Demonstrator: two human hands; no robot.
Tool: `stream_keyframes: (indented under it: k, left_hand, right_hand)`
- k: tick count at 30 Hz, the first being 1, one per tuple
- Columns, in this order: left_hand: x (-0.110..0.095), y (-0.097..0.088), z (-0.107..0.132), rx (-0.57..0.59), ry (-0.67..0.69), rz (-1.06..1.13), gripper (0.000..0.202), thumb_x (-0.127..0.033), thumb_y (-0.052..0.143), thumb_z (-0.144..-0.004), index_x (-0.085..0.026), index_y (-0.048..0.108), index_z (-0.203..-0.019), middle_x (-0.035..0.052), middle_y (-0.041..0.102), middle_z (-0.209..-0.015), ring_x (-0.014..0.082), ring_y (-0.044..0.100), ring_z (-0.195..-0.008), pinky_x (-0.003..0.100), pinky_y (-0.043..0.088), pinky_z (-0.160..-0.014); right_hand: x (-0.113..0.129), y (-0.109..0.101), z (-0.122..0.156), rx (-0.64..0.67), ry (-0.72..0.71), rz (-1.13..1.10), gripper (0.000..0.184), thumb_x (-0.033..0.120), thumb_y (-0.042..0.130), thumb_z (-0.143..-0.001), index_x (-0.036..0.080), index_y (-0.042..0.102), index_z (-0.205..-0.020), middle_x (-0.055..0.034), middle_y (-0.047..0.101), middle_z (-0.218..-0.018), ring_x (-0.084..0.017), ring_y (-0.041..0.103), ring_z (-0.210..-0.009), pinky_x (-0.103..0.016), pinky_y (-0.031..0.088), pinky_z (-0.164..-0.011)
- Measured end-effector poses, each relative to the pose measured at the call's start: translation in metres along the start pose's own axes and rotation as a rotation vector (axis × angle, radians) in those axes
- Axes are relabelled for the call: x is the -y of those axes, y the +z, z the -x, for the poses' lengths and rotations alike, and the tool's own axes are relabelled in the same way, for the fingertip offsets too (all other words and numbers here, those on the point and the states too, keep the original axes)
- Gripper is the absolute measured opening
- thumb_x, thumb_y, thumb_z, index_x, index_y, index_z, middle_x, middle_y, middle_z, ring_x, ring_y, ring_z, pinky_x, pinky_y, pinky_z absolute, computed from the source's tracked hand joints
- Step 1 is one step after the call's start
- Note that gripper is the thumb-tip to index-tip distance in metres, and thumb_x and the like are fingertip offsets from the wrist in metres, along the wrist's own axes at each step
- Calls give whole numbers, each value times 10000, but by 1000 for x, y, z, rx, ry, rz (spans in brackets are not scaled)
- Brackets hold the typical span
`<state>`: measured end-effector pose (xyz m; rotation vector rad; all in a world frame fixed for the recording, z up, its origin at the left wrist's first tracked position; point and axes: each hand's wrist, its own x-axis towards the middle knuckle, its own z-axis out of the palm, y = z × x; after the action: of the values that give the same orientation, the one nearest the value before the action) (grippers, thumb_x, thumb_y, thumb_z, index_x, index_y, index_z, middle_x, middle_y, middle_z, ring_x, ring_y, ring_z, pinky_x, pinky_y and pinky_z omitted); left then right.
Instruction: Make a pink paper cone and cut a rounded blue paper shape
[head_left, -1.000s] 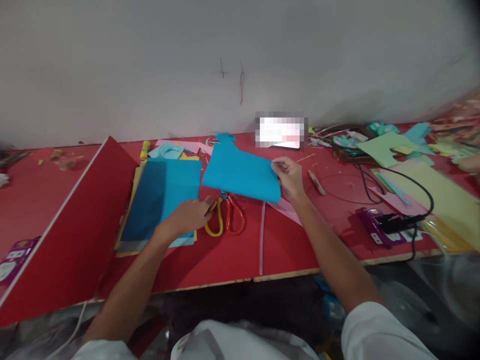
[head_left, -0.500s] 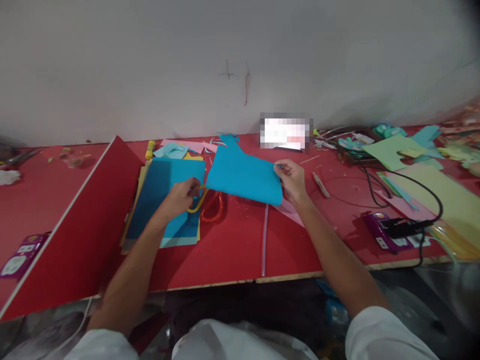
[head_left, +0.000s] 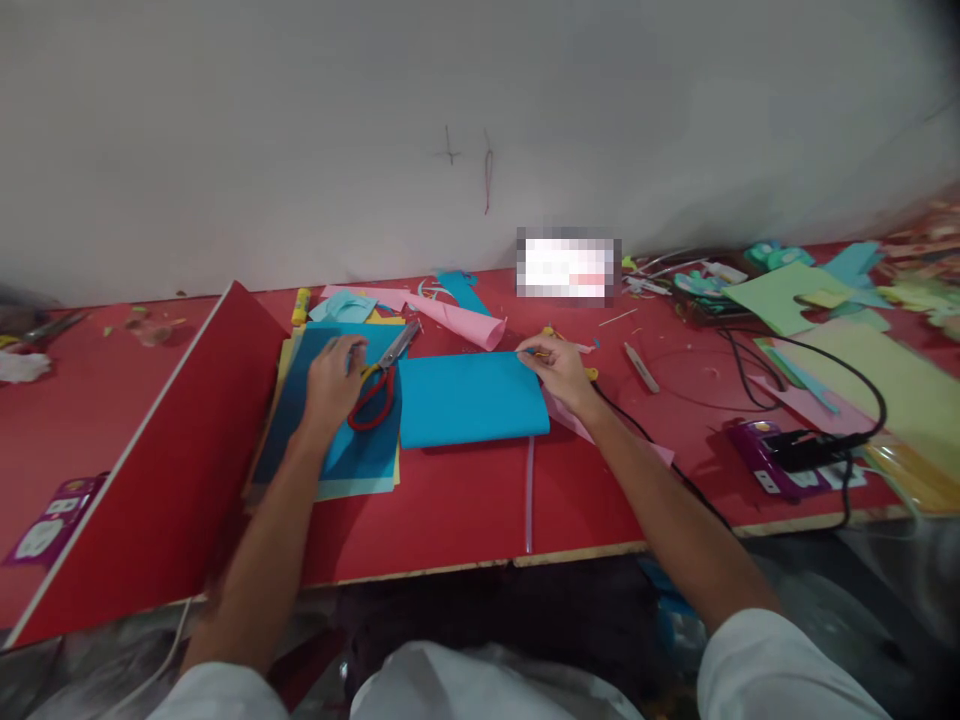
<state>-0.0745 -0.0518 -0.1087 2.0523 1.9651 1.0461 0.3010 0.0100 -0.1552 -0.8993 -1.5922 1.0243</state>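
Note:
My left hand point(head_left: 330, 378) rests on a stack of blue and yellow paper point(head_left: 337, 440), fingers curled on the yellow handle of the red-and-yellow scissors point(head_left: 379, 385). The scissors lie on the stack with their blades pointing away to the right. My right hand point(head_left: 559, 370) pinches the far right corner of a blue sheet point(head_left: 469, 400), which lies flat on the red table point(head_left: 450, 510) between my hands. A small yellow thing shows by the right hand's fingers; I cannot make out what it is.
A red board point(head_left: 150, 440) leans at the left. A rolled pink paper point(head_left: 457, 320) and yellow glue stick point(head_left: 301, 303) lie behind the stack. A clear tube point(head_left: 529, 490) lies near the front edge. A purple device with black cable point(head_left: 780, 455) and green sheets point(head_left: 787, 295) sit at right.
My left hand took the scissors from the table and carried them left onto the paper stack. My right hand lowered the raised blue sheet flat onto the table.

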Motion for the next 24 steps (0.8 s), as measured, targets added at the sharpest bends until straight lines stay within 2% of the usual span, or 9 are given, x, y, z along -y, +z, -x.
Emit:
stream_keyframes:
  k: [1,3,5,8,12,17,24]
  left_hand:
    - [-11,7,2,32,11,66,378,-451,400,-1071,-206,651,-1211,118,737,-1192,247,698,-1052,354,525,-939]
    - [-28,22,7,75,-22,323,436,-504,435,-1070,-186,608,-1313,99,747,-1112,212,691,-907,321,525,-829]
    - [-37,35,12,89,-18,384,437,-511,545,-1026,-193,622,-1317,67,725,-1033,187,636,-804,304,495,-757]
    - [-40,45,18,79,9,391,382,-460,630,-970,-206,660,-1253,28,641,-907,175,565,-741,301,458,-704]
    - [-38,46,20,47,2,436,363,-466,628,-970,-215,642,-1231,3,563,-831,156,498,-662,292,412,-628]
    - [-38,45,21,61,-11,391,365,-514,613,-962,-214,657,-1166,12,587,-816,172,522,-678,300,414,-636]
    - [-34,48,21,64,-6,397,306,-445,630,-959,-208,670,-1149,5,594,-796,165,511,-657,302,413,-626]
  right_hand:
    - [0,1,1,4,-2,11,331,573,789,-869,244,772,-897,-33,753,-877,-191,652,-763,-327,510,-703]
    - [-1,1,1,4,2,33,347,589,781,-871,242,771,-895,-37,757,-879,-197,658,-771,-330,518,-707]
    - [0,1,1,-3,7,49,353,594,774,-872,242,770,-894,-44,765,-893,-207,668,-789,-339,530,-718]
    - [-1,0,1,-10,-7,57,322,566,767,-879,244,767,-890,-46,770,-899,-217,678,-808,-351,538,-738]
    - [-3,0,0,-2,1,55,296,541,755,-890,245,766,-904,-47,769,-905,-212,669,-790,-349,530,-718]
    - [-1,1,1,-17,5,48,302,551,764,-876,250,762,-898,-40,763,-884,-205,659,-761,-344,518,-690]
    - [0,0,1,-23,-3,59,271,517,762,-895,247,774,-917,-39,772,-896,-207,676,-783,-344,516,-713]
